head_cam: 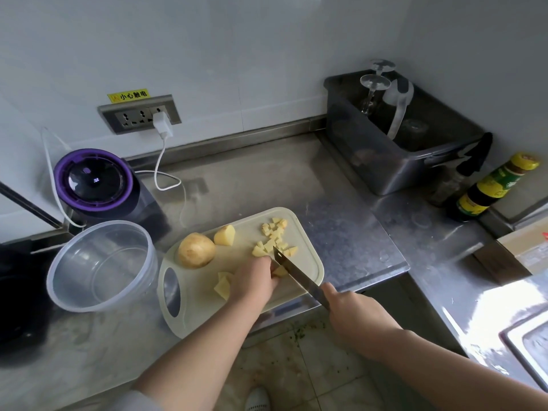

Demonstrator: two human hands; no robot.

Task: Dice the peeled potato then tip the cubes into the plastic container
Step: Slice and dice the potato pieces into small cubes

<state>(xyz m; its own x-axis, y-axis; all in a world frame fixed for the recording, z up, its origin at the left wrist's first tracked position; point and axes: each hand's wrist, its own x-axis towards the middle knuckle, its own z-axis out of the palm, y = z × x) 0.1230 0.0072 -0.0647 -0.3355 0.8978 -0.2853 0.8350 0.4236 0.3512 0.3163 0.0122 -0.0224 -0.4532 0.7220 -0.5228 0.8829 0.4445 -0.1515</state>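
A pale cutting board (308,262) lies on the steel counter. My left hand (255,280) holds a potato piece (280,272) down on the board. My right hand (353,315) grips the handle of a knife (292,269), whose blade rests against that piece. Several potato cubes (274,237) lie at the board's far side. A whole potato (196,250) and a chunk (224,235) sit at the board's left, and more slices (223,286) lie beside my left wrist. The clear plastic container (102,264) stands left of the board and holds nothing.
A purple-rimmed appliance (95,180) with a white cable (161,161) stands behind the container. A dark tub (394,143) with upturned glasses sits at the back right, a sauce bottle (492,188) beside it. A cardboard box (522,250) and a sink edge (525,345) are on the right.
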